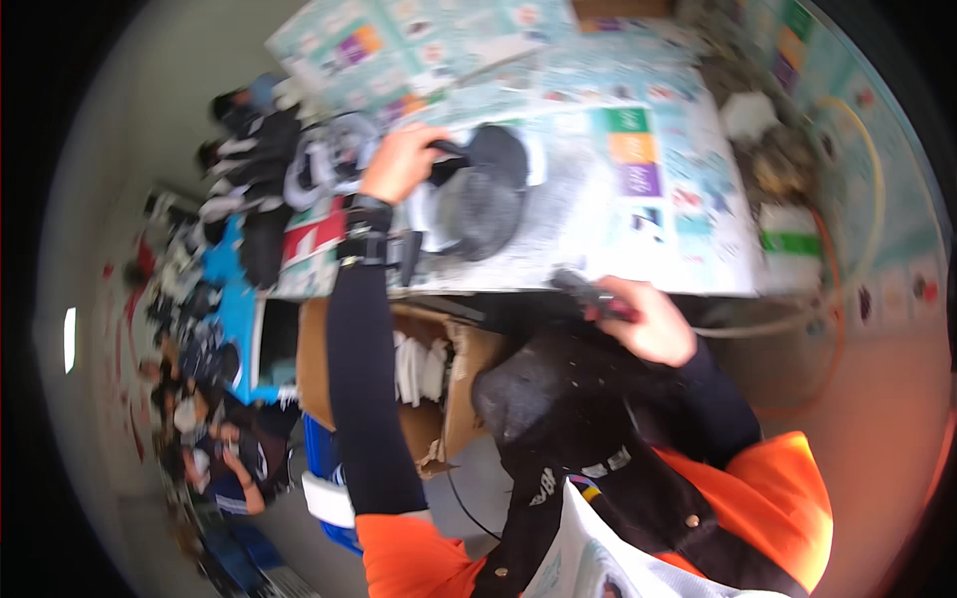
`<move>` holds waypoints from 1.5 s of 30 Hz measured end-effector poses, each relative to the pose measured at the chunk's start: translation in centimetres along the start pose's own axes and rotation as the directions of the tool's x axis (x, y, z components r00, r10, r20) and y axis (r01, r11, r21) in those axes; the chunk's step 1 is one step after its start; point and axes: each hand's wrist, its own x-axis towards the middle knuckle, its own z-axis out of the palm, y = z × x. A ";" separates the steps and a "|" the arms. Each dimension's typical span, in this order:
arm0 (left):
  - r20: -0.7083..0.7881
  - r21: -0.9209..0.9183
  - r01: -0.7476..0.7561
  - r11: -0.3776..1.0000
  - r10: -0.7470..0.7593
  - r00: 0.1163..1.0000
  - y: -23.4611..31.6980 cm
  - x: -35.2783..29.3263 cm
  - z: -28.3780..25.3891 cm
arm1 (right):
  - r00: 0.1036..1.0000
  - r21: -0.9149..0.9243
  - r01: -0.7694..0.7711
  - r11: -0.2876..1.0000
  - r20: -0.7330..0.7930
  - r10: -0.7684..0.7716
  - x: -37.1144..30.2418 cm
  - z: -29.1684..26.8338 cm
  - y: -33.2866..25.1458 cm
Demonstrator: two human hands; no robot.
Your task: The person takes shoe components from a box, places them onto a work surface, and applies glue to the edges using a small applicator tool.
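Observation:
A dark grey cap (496, 189) lies tilted on the papered tabletop, its surface slightly blurred. My left hand (402, 164) is closed on a black edge or strap of it at the cap's left side; which part it is I cannot tell. My right hand (648, 317), in front of the table's near edge, grips a small black tool with a red part (606, 301). Its dark end points left, toward the cap, with a gap between them. Grey fuzz (568, 184) covers the paper beside the cap. A short dark object (410, 257) lies near my left wrist.
Several dark and white caps (269, 159) are piled left of my left hand. An open cardboard box (464, 384) stands under the table's near edge. A yellow hose (877, 179) and an orange one (835, 299) hang at the right. Other people (229, 458) sit far left.

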 end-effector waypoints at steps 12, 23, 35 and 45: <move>0.088 -0.274 0.546 0.791 -0.545 0.834 14.2 -16.9 -7.6 | 0.758 -0.847 -0.288 0.447 -0.487 -0.434 3.4 -17.9 8.2; -0.725 -0.482 0.665 0.570 -0.686 0.063 -7.6 -40.8 -30.3 | 0.831 -0.761 0.036 0.648 -0.337 -0.442 3.2 -6.1 5.7; -0.582 -0.454 0.655 0.604 -0.758 0.296 7.8 -41.6 1.8 | 0.873 -0.601 0.201 0.774 -0.248 -0.419 3.4 0.1 1.4; -0.314 0.038 0.975 0.219 -0.924 0.219 14.6 -50.5 22.9 | 0.808 -0.059 0.569 0.820 0.228 -0.544 3.3 11.0 -6.1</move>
